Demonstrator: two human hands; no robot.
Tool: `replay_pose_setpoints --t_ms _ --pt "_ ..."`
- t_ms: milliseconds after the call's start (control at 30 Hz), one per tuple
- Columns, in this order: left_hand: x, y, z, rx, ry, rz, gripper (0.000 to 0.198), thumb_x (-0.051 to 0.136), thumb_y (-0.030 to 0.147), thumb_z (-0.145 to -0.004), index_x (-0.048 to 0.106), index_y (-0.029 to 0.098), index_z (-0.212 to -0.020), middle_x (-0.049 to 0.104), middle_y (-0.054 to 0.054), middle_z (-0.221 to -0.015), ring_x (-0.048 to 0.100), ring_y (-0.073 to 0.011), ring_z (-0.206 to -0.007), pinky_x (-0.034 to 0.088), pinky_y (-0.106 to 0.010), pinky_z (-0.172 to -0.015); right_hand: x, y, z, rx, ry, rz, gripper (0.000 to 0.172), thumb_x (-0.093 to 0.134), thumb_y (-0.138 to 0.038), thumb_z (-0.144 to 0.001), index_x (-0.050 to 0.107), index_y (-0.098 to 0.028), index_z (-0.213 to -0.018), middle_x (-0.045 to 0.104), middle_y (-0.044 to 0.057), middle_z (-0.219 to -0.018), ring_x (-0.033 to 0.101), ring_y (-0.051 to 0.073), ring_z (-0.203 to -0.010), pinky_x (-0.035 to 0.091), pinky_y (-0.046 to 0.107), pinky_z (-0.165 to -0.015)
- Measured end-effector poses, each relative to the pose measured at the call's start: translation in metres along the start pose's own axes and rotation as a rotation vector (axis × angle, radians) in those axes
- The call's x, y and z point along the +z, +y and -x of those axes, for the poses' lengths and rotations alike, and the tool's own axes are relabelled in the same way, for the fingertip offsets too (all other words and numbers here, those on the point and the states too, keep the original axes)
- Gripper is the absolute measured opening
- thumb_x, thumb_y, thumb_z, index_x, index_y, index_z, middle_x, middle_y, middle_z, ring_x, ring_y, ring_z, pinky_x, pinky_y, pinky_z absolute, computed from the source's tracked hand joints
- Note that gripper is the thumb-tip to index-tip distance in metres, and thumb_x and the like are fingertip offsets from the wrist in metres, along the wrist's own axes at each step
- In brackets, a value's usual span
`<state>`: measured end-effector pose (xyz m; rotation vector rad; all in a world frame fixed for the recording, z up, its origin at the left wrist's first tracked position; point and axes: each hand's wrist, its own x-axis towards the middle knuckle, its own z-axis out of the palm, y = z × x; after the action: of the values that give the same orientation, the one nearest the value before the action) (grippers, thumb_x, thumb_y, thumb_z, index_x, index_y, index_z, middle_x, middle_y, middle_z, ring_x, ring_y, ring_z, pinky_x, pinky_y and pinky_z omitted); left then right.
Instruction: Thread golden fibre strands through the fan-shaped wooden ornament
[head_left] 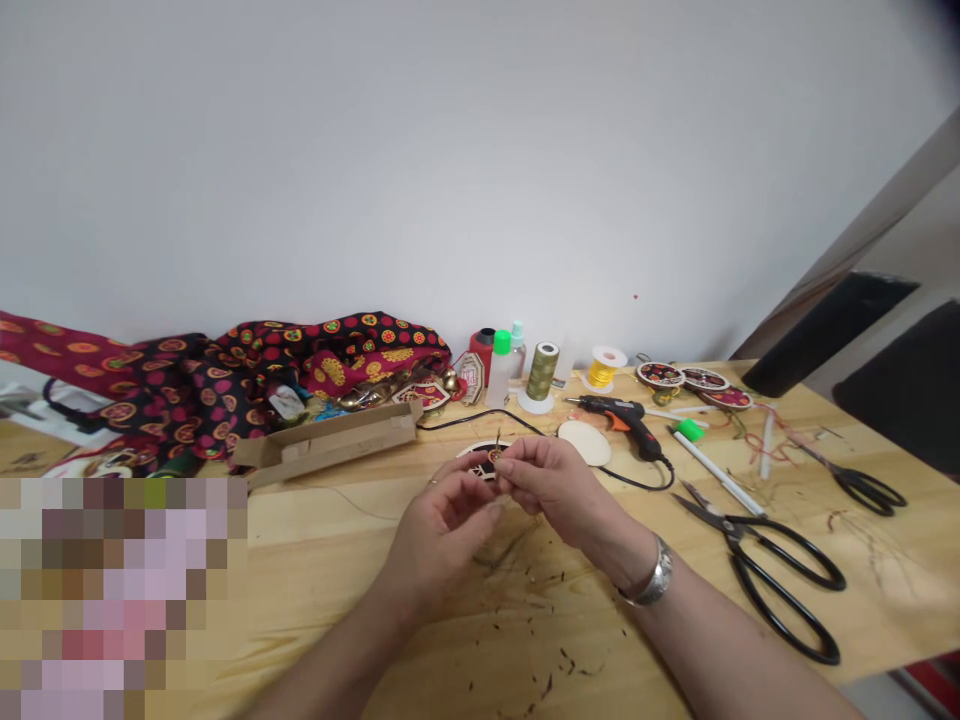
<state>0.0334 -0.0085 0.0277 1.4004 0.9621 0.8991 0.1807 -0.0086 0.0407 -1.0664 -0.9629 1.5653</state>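
Note:
Both hands meet over the middle of the wooden table. My left hand and my right hand have their fingers pinched together on a small round fabric-covered disc with a dark patterned face. A thin thread end or needle sticks up between the fingertips. A silver bracelet sits on my right wrist. Thread snippets litter the wood below my hands.
Large black scissors and a second pair lie at the right. A glue gun, white pen, thread spools, glue bottles, patterned fabric and a cardboard box line the back.

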Motion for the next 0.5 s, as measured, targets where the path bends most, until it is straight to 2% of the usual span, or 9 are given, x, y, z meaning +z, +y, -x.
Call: replay_pose_setpoints --t_ms 100,167,233,333,500 --pt "0.001 -0.001 0.000 -0.112 0.002 0.244 0.018 0.065 0.023 -0.069 0.056 0.019 -0.084 0.064 -0.004 -0.085 0.061 -0.0145 -0.075 0.047 -0.030 -0.072 0.000 0.000 0.000 0.012 0.030 0.042 0.016 0.066 -0.025 -0.062 0.054 -0.014 -0.061 0.047 -0.006 -0.045 0.031 0.003 -0.036 0.018 0.018 -0.036" --pt "0.001 -0.002 0.000 -0.142 0.013 0.312 0.031 0.067 0.023 -0.067 0.055 0.019 -0.096 0.065 -0.002 -0.083 0.060 -0.0133 -0.073 0.046 -0.027 -0.069 0.000 0.000 0.000 0.014 0.034 0.062 0.017 0.065 -0.027 -0.063 0.054 -0.015 -0.061 0.046 -0.007 -0.044 0.031 0.003 -0.036 0.019 0.018 -0.036" --pt "0.000 0.000 0.000 -0.146 0.002 0.297 0.033 0.066 0.024 -0.068 0.057 0.018 -0.099 0.065 -0.002 -0.081 0.059 -0.0132 -0.075 0.045 -0.024 -0.067 0.001 0.000 0.000 0.014 0.031 0.084 0.017 0.065 -0.027 -0.064 0.054 -0.014 -0.061 0.046 -0.007 -0.044 0.032 0.003 -0.036 0.019 0.018 -0.037" --pt "-0.002 0.005 0.000 -0.129 -0.008 0.138 0.023 0.062 0.027 -0.071 0.065 0.016 -0.090 0.064 0.000 -0.071 0.056 -0.0115 -0.067 0.042 -0.021 -0.062 0.001 -0.001 0.000 0.018 0.045 0.121 0.016 0.064 -0.027 -0.064 0.055 -0.014 -0.061 0.046 -0.007 -0.044 0.032 0.003 -0.036 0.020 0.018 -0.037" --pt "-0.011 0.004 -0.001 -0.142 0.146 -0.054 0.022 0.060 0.036 -0.070 0.066 0.015 -0.069 0.048 0.005 -0.047 0.044 -0.0094 -0.048 0.034 -0.021 -0.048 -0.003 -0.005 -0.001 0.016 0.031 0.085 0.018 0.064 -0.028 -0.065 0.053 -0.014 -0.062 0.051 -0.004 -0.050 0.031 0.002 -0.037 0.018 0.018 -0.037"
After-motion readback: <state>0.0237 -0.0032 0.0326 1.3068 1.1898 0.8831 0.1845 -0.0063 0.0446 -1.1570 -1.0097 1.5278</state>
